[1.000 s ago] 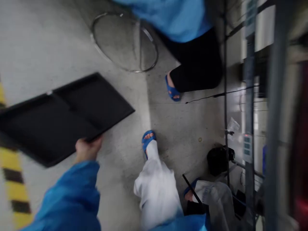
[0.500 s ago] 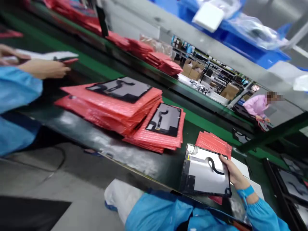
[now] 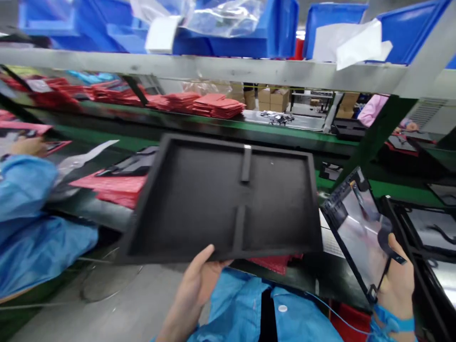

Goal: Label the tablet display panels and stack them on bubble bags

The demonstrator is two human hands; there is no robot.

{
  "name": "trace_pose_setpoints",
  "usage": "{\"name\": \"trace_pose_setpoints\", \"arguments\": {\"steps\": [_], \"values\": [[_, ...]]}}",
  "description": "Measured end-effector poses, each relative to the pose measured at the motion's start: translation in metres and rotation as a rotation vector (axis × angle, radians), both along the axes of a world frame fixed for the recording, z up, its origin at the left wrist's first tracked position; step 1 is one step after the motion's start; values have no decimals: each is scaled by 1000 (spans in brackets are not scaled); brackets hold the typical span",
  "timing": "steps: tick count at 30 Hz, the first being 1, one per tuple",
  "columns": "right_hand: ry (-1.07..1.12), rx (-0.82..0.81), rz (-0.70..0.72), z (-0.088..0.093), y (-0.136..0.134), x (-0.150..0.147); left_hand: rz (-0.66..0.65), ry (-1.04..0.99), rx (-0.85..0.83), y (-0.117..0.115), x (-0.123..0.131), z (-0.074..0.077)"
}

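Observation:
My left hand grips the near edge of a black foam tray with two shallow compartments, held level above the green workbench. My right hand is closed on the lower corner of a flat panel with a silvery back and black frame, tilted up at the right. Both sleeves are blue, and a blue strap circles my right wrist.
Stacks of pink bubble bags lie on the bench at the left, more on the far shelf. Blue bins sit overhead. A co-worker's blue sleeve is at the left. Black trays with panels are at the right.
My view swung from the floor up to the bench. The black tray in my left hand came up from beside me to in front. My right hand tilted the panel upward.

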State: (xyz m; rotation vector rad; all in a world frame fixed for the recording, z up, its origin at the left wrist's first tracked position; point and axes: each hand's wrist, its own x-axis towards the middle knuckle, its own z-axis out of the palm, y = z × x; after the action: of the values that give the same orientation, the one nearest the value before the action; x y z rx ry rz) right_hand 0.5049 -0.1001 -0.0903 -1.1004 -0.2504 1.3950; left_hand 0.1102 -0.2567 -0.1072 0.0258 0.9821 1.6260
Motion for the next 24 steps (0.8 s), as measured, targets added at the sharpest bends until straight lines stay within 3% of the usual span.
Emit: {"name": "trace_pose_setpoints", "arguments": {"steps": [3,6,10,15,17,20,24], "values": [[-23,-68,-249,-17,-13,-6,-36,21,-89,42,32,-21],[-21,-74,-236,-40,-21,-23,-175,-18,-152,58,56,-39],[-52,-37,-140,-57,-28,-51,-276,-77,-218,53,55,-58],[-199,-10,-154,-44,-38,-82,-534,-129,-324,33,26,-68],[-371,-1,-150,-36,-50,-90,-623,-137,-331,27,20,-70],[-839,67,-101,-32,-69,-96,-689,-147,-330,24,20,-75],[-1460,589,214,-40,-80,-108,-780,-170,-322,23,20,-82]]}}
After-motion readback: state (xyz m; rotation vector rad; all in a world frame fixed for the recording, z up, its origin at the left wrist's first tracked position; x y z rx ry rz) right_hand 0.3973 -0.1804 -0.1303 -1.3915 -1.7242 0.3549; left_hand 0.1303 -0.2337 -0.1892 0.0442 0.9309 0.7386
